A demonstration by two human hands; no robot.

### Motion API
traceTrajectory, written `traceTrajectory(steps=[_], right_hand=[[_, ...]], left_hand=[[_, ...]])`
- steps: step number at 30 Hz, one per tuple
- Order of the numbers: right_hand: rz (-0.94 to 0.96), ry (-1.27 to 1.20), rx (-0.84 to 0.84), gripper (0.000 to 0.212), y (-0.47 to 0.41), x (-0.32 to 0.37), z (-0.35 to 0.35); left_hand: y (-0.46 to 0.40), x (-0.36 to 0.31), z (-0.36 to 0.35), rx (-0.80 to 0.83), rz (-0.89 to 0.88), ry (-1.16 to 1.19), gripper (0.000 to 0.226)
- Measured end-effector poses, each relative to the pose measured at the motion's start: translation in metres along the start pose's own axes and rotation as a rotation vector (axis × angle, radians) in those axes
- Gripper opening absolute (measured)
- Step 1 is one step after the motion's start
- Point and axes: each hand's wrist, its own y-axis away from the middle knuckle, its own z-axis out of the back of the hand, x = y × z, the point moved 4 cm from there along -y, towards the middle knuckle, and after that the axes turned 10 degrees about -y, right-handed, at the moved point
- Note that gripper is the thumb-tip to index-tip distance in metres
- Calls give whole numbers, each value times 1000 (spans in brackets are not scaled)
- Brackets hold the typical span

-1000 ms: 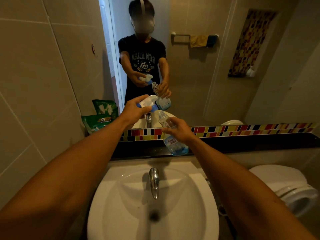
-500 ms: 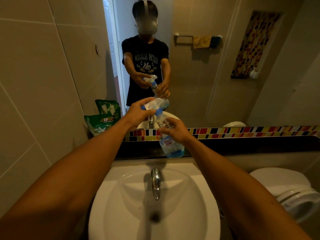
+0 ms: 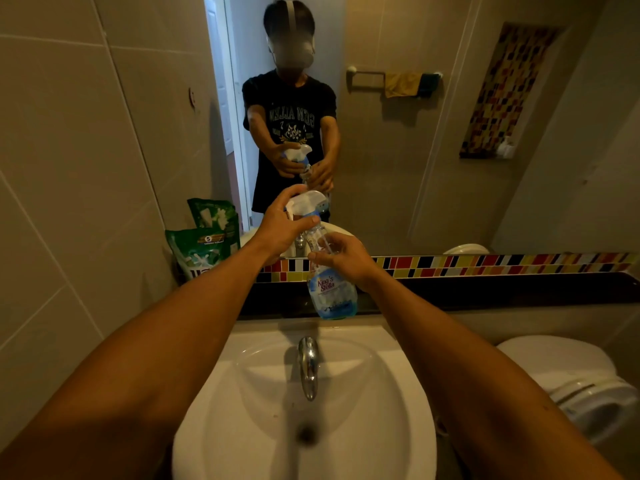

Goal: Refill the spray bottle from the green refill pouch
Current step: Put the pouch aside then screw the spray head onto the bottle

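Note:
The clear spray bottle (image 3: pixel 331 294) with a blue label stands upright on the dark ledge behind the sink. My right hand (image 3: pixel 341 258) grips its neck. My left hand (image 3: pixel 282 225) is closed around the white and blue spray head (image 3: pixel 306 202), which sits on top of the bottle. The green refill pouch (image 3: pixel 197 252) stands at the left end of the ledge against the wall, untouched, and its mirror image shows above it.
A white sink (image 3: pixel 304 403) with a chrome tap (image 3: pixel 308 365) lies below my arms. The dark ledge (image 3: pixel 485 289) runs right under a coloured tile strip and the mirror. A white toilet (image 3: pixel 571 382) stands at the right.
The spray head came down from its tilted, lifted position onto the bottle neck. The bottle went from tilted to upright and now rests on the ledge.

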Motion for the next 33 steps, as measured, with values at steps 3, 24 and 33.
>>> traceTrajectory(steps=[3, 24, 33], right_hand=[[-5, -23, -17, 32, -1, -1, 0], [19, 43, 2, 42, 4, 13, 1], [12, 51, 7, 26, 4, 14, -2]], left_hand=[[1, 0, 2, -28, 1, 38, 92], [3, -18, 3, -9, -21, 23, 58], [3, -8, 4, -4, -4, 77, 59]])
